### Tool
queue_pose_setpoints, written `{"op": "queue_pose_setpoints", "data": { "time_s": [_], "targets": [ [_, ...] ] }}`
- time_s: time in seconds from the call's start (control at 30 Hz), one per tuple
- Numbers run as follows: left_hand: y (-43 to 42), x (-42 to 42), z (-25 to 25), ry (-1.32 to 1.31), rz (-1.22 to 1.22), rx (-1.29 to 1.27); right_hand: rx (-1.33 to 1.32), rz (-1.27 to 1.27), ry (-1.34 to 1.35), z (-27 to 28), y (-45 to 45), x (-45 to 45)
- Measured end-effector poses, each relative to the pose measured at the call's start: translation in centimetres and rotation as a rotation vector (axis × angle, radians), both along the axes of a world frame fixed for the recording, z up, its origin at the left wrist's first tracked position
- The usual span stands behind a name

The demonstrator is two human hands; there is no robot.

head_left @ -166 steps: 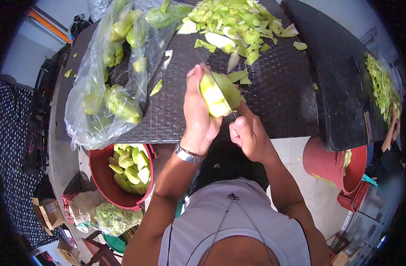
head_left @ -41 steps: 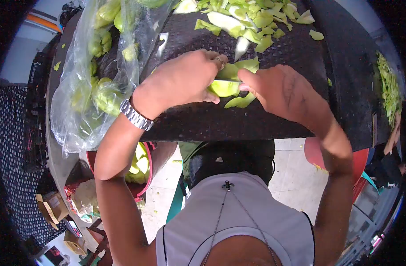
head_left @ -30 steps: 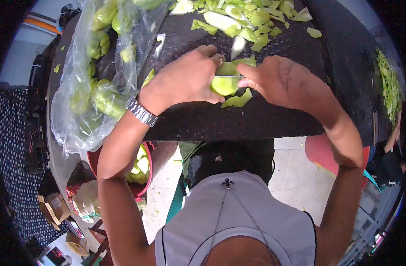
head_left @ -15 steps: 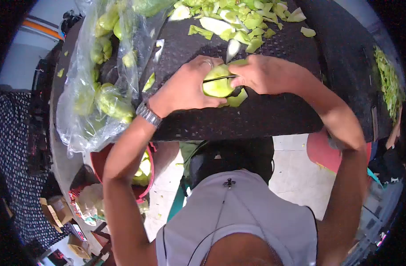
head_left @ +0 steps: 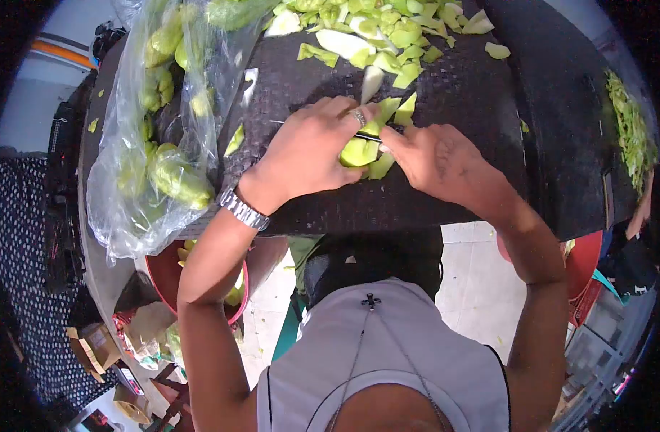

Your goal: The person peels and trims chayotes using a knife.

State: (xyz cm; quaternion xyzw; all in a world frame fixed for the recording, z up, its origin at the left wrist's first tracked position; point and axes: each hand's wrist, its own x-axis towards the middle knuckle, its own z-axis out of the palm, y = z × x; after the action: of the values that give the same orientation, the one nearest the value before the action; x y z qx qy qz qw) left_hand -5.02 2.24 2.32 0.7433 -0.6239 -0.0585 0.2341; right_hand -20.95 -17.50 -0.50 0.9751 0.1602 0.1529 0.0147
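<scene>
My left hand [head_left: 312, 147] is wrapped round a peeled green fruit [head_left: 358, 153] on the dark woven table. In my right hand [head_left: 434, 162], thumb and fingers pinch a thin knife [head_left: 368, 136], whose dark part lies across the top of the fruit. Its tip shows to the left, past my left hand. Pieces of peel [head_left: 405, 110] lie just behind and beside the fruit. A pale, long piece [head_left: 371, 84] lies beyond my left hand.
A clear plastic bag [head_left: 121, 201] of whole green fruits is at the left. Peelings [head_left: 387, 36] are heaped at the back. Red buckets [head_left: 160, 277] stand below the table edge. Another person's arm [head_left: 641, 214] is at the far right, near more peelings [head_left: 626, 129].
Earlier the fruit was held up in the air; now it is down at the table. Over the last half second, my left hand has moved slightly and the knife has slid leftward past it.
</scene>
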Motion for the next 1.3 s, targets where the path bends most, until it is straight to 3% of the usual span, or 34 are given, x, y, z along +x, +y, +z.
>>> {"op": "queue_pose_setpoints", "data": {
  "time_s": [0.1, 0.2, 0.3, 0.5, 0.6, 0.63, 0.8, 0.9, 1.0, 1.1, 1.2, 1.27, 1.3],
  "targets": [
    [0.3, 0.5, 0.3, 0.002, -0.002, 0.085, 0.269, -0.099, 0.284, 2.0, 1.2, 1.2],
    [0.4, 0.7, 0.5, -0.115, -0.021, 0.036, 0.275, -0.093, 0.229, 1.1, 1.2, 1.1],
    [0.5, 0.7, 0.2, -0.091, -0.026, 0.017, 0.254, -0.180, 0.369, 2.5, 2.1, 1.0],
    [1.7, 2.3, 1.0, -0.146, -0.022, 0.075, 0.199, -0.215, 0.386, 3.5, 2.0, 0.6],
    [3.6, 3.5, 1.1, -0.159, 0.058, 0.036, -0.160, -0.071, -0.087, 3.8, 0.8, -2.2],
    [4.3, 3.5, 1.6, -0.134, 0.125, 0.116, -0.114, -0.098, -0.011, 4.3, 0.5, -2.9],
    [7.2, 4.5, 0.3, -0.182, 0.250, -0.008, 0.024, -0.239, 0.469, 7.8, 0.3, -5.1],
    [8.0, 3.6, 0.7, -0.093, 0.276, -0.035, -0.113, -0.260, 0.675, 8.6, 1.5, -6.0],
    [8.6, 2.9, 0.9, 0.053, 0.290, 0.000, -0.064, -0.198, 0.579, 5.8, -2.7, -5.2],
    [9.0, 3.3, 0.8, 0.113, 0.274, -0.020, -0.088, -0.006, 0.169, 1.5, -9.3, -3.6],
    [8.5, 3.4, 0.6, 0.142, 0.311, -0.036, -0.452, -0.088, -0.367, 2.1, -10.0, -1.3],
    [7.9, 3.7, 0.3, 0.066, 0.303, -0.015, -0.547, -0.155, -0.521, 2.5, -10.1, 0.1],
    [7.6, 3.9, 0.5, 0.041, 0.293, 0.010, -0.463, -0.150, -0.486, 2.5, -10.6, 0.9]
  ]
}}
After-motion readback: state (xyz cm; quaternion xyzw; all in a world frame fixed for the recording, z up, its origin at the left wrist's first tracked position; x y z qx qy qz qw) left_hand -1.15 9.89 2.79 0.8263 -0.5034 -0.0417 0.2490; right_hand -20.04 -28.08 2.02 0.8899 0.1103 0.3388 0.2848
